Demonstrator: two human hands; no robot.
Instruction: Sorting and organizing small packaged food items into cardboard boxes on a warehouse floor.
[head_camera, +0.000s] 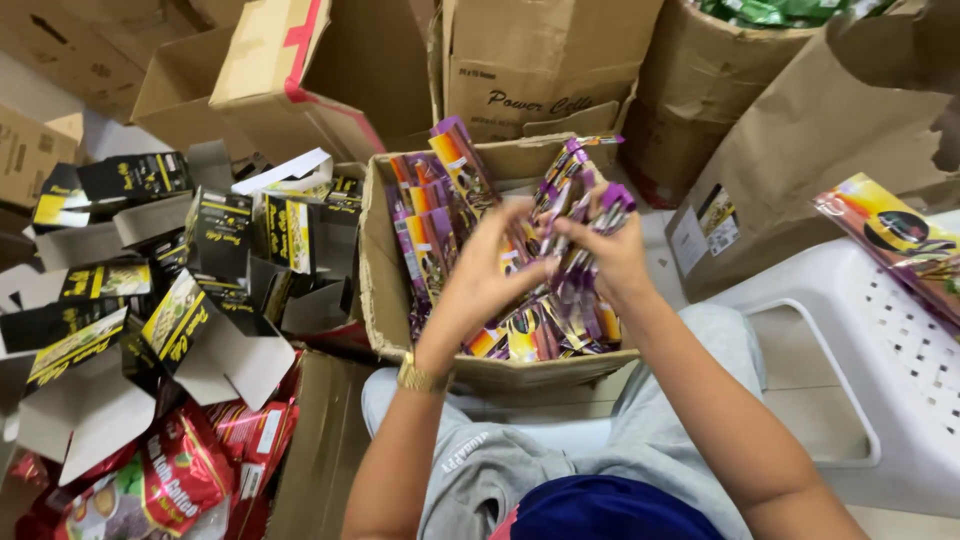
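From the head camera, both forearms rise from the bottom centre of the frame and meet above an open cardboard box at the middle. The left hand, with a gold watch at its wrist, is turned palm towards the right hand, its fingers spread and curled against a bundle of purple sachets. The right hand grips the same bundle from the other side, fingers pressed together around the sachets, which stand upright and fan out above the knuckles. The bundle sits just over the box, centre of the frame, with more purple and orange sachets packed inside the box below and to the left of it.

The box rests on the person's lap, its near wall touching the grey trousers. Its left wall lies just beside a heap of flattened black and yellow cartons filling the left half of the frame. Red packets lie at lower left. Larger cardboard boxes crowd the top edge just behind. At upper right a brown paper bag leans near a white plastic stool, which carries a colourful packet at the right edge. A strip of bare floor shows between box and bag.
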